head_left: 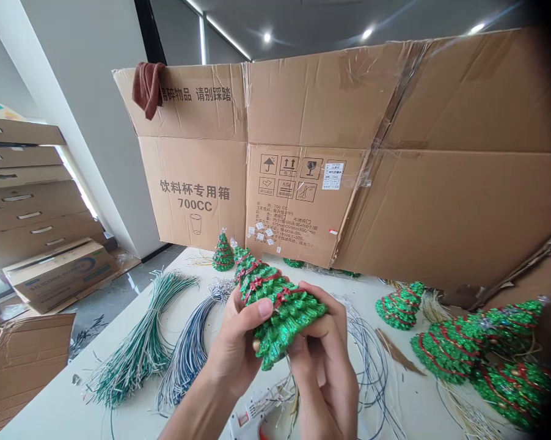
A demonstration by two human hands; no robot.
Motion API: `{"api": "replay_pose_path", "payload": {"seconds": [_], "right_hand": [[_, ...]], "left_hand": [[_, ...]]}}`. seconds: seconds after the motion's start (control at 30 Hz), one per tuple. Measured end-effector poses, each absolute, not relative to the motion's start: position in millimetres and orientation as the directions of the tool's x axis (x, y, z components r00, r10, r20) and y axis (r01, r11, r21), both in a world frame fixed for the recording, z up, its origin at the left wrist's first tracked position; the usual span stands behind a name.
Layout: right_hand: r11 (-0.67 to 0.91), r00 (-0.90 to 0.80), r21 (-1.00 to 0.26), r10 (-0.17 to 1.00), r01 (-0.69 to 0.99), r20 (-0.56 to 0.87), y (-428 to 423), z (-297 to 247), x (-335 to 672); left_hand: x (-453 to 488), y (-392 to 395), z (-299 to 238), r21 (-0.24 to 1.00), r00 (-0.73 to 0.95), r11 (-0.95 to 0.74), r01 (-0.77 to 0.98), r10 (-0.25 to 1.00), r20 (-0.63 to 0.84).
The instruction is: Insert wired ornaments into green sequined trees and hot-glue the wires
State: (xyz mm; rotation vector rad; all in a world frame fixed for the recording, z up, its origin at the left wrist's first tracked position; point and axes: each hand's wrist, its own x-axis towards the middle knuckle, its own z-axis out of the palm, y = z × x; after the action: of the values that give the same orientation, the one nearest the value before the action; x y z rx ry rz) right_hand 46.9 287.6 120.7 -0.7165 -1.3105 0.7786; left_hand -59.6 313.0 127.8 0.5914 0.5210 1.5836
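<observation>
A glittery green miniature Christmas tree (280, 299) with red garlands and bows is tilted in the air between both my hands, its tip toward the upper left. My left hand (239, 342) grips its side, thumb lying across the branches. Around the base, the fingers of my right hand (325, 354) are closed, partly hiding the underside. Thin wires trail down below the base. Beneath my hands a white glue gun (248, 420) lies on the table, partly covered by wires and my arms.
Bundles of green wires (138, 342) and blue wires (188, 348) lie left on the white table (74, 409). Several finished-looking trees (449, 348) sit at right; one small tree (223, 252) stands behind. A tall cardboard box wall (303, 110) closes off the back. Loose blue wire (371, 366) curls at right.
</observation>
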Motion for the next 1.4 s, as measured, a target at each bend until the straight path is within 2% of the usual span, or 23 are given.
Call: {"api": "replay_pose_path", "payload": {"seconds": [0.27, 0.43, 0.63, 0.9, 1.03, 1.17, 1.4], "right_hand": [[0.562, 0.05, -0.82, 0.827, -0.113, 0.56, 291.1, 116.9, 47.5], [0.599, 0.031, -0.798, 0.801, -0.063, 0.598, 293.4, 116.2, 48.0], [0.635, 0.047, -0.773, 0.772, -0.004, 0.634, 297.6, 113.4, 48.8], [0.623, 0.064, -0.779, 0.783, -0.074, 0.619, 297.7, 111.1, 42.9], [0.638, 0.087, -0.77, 0.766, 0.016, 0.637, 300.3, 106.7, 44.0], [0.705, 0.151, -0.678, 0.662, 0.206, 0.734, 306.8, 95.7, 45.7], [0.849, 0.144, -0.341, 0.309, 0.404, 0.94, 322.1, 89.0, 49.2]], "left_hand": [[-62.0, 313.2, 131.7, 0.653, -0.078, -0.097, -0.751, 0.995, 0.058], [-64.5, 314.5, 133.2, 0.67, -0.073, -0.07, -0.739, 0.997, 0.024], [-63.6, 316.0, 129.4, 0.636, -0.115, -0.053, -0.77, 0.992, -0.057], [-66.3, 316.0, 131.8, 0.663, -0.065, -0.05, -0.747, 0.998, 0.002], [-62.6, 316.4, 130.6, 0.641, -0.114, -0.031, -0.767, 0.99, -0.088], [-60.7, 317.5, 127.5, 0.618, -0.136, -0.015, -0.786, 0.979, -0.15], [-59.6, 316.8, 129.0, 0.595, -0.125, 0.001, -0.803, 0.978, -0.17]]}}
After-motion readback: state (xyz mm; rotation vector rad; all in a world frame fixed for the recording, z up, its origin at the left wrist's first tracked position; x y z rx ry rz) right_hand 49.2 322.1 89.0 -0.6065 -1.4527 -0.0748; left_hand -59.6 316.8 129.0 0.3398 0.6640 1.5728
